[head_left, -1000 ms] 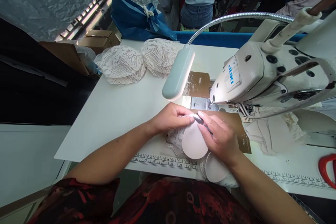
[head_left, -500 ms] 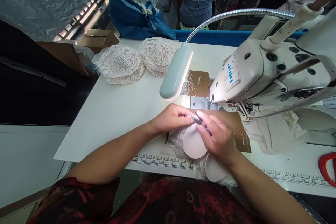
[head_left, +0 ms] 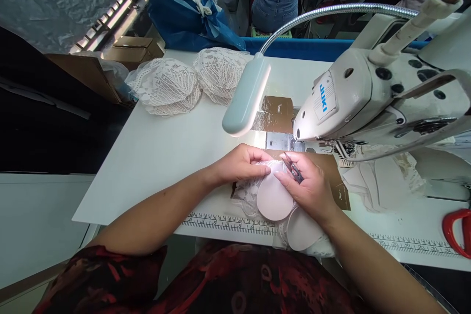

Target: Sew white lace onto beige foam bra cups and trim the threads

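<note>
My left hand (head_left: 245,163) pinches the top edge of a white lace bra piece with a smooth round cup (head_left: 275,198). White lace (head_left: 247,196) spreads from the cup's left side. In my right hand (head_left: 311,184) lies a small pair of dark thread snips (head_left: 293,169), its two blades apart and pointing up and left. The right thumb and fingertips are close to the cup's upper right edge; whether they also grip the fabric I cannot tell. A second cup (head_left: 303,228) hangs over the table's front edge below my right wrist.
A white JUKI sewing machine (head_left: 338,98) stands right of centre, beyond my hands. A lamp (head_left: 246,95) on a bendy neck hangs over the white table (head_left: 147,167). Stacked lace cups (head_left: 165,86) lie back left, white fabric pieces (head_left: 371,181) and a red handle (head_left: 456,233) at right.
My right hand has turned and drawn slightly right, away from the left fingers. The snips' blades now show apart and point upward. My left hand keeps its pinch on the bra piece.
</note>
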`<move>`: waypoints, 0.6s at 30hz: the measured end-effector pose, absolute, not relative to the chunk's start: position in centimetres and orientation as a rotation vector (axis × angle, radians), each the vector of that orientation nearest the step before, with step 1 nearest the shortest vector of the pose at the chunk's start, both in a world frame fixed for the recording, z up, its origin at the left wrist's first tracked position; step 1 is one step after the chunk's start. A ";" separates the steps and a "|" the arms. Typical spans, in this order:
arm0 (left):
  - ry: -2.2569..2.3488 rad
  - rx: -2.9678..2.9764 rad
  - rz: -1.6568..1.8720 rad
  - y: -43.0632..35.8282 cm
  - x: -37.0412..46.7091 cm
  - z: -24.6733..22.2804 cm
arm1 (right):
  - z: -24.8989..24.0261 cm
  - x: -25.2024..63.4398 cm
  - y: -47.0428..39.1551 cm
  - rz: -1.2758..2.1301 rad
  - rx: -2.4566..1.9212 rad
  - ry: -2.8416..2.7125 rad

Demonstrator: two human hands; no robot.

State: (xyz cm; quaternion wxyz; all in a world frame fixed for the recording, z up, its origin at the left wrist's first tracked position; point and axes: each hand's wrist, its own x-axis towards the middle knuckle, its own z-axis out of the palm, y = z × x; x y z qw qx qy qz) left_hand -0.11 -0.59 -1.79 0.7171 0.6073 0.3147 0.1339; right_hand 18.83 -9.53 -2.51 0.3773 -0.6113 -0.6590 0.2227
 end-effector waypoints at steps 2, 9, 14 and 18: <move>0.692 1.368 0.298 -0.6 -0.1 -1.8 | -2.4 18.7 -9.4 0.556 -1.567 -1.709; 0.773 1.465 0.391 -1.0 0.3 -1.7 | -1.8 18.6 -9.2 0.904 -1.508 -1.683; 0.888 1.428 0.500 -0.8 0.4 -1.8 | -2.0 18.8 -9.1 0.921 -1.515 -1.622; 0.898 1.381 0.547 -0.5 0.4 -2.0 | -2.2 19.4 -9.1 0.789 -1.561 -1.628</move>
